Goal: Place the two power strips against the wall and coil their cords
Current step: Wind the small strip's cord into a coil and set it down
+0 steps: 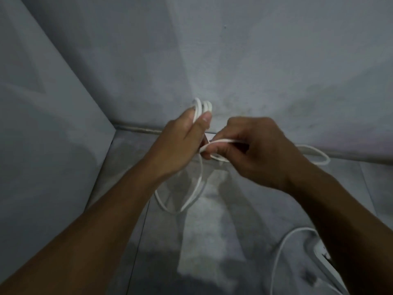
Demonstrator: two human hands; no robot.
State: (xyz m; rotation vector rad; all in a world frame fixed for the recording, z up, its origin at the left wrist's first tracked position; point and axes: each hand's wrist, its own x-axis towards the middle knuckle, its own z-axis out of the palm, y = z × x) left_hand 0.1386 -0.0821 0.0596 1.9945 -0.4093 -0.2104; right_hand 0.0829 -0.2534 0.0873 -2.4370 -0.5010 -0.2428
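My left hand point(182, 141) grips a bundle of white cord loops point(203, 106) that stick up above its fingers and hang in a loop below point(191, 199). My right hand point(255, 152) pinches a strand of the same white cord point(221, 142) just right of the bundle. More of that cord loops out on the floor behind my right wrist point(319, 156). A white power strip point(321, 258) lies at the lower right, partly hidden by my right forearm, with its cord point(282, 248) curving on the floor. A second strip is not in view.
A grey wall point(255, 60) stands ahead and a second wall point(42, 124) on the left; they meet in a corner. The grey tiled floor point(212, 241) lies below my arms. The light is dim.
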